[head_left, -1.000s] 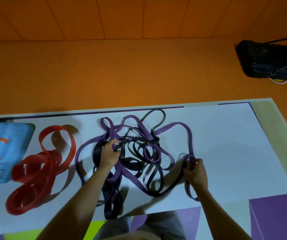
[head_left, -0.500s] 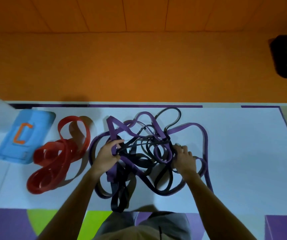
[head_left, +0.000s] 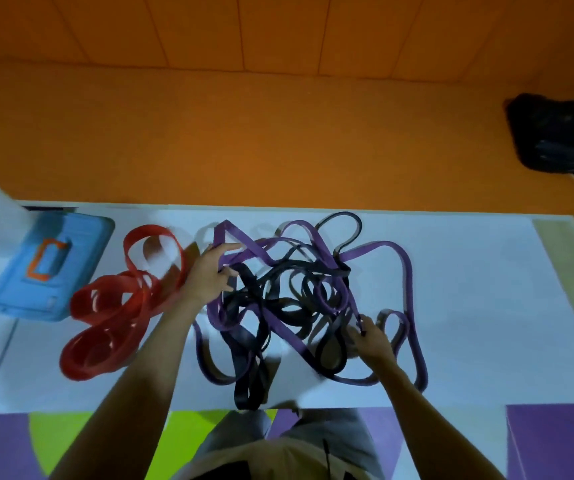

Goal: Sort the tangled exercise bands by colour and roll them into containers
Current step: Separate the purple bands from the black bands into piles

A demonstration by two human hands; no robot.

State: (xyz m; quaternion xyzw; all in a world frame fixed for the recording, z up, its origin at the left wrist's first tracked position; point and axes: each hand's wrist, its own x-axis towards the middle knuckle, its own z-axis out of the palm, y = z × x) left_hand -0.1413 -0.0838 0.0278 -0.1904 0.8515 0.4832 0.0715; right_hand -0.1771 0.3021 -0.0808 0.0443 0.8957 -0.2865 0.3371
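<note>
The right hand (head_left: pixel 370 337) pinches the purple band (head_left: pixel 407 268) at the tangle's near right edge, and the left hand (head_left: pixel 209 277) grips a purple strand at its far left. Purple lies knotted with the black band (head_left: pixel 244 393) mid-desk (head_left: pixel 486 306), with red bands (head_left: pixel 105 327) just left and a blue case (head_left: pixel 49 268) beyond

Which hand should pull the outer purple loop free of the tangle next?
Right, likely: the right hand pinches the tangle beside that purple loop; the left hand grips its far side.
</note>
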